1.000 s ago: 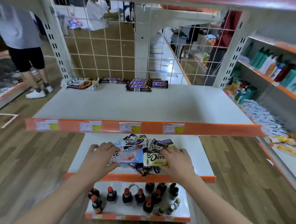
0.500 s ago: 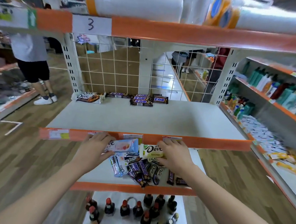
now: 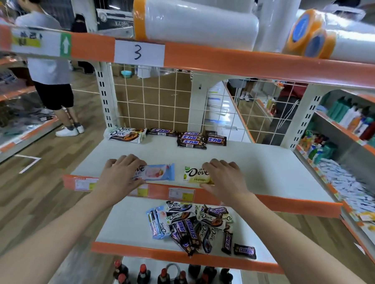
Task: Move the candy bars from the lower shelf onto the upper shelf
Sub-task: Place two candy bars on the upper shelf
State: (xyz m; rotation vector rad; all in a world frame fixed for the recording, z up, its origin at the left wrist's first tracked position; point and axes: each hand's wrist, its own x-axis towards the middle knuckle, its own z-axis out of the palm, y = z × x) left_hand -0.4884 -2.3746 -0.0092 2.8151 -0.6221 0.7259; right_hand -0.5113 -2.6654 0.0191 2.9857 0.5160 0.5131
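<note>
At the bottom of the frame, dark bottles (image 3: 164, 278) with red caps stand on the lowest shelf. Just above them, the lower shelf (image 3: 130, 223) holds a loose pile of candy bars (image 3: 196, 226), right of centre. In mid-frame, both hands reach over the orange front edge of the upper shelf (image 3: 267, 172). The left hand (image 3: 120, 175) grips a blue-and-pink Dove bar (image 3: 156, 172) with curled fingers; the right hand (image 3: 224, 179) grips a yellow Dove bar (image 3: 194, 175) likewise. Both bars lie just beside each other near the shelf front. Farther back, a row of bars (image 3: 191, 138) lies against the wire grid (image 3: 158, 101).
</note>
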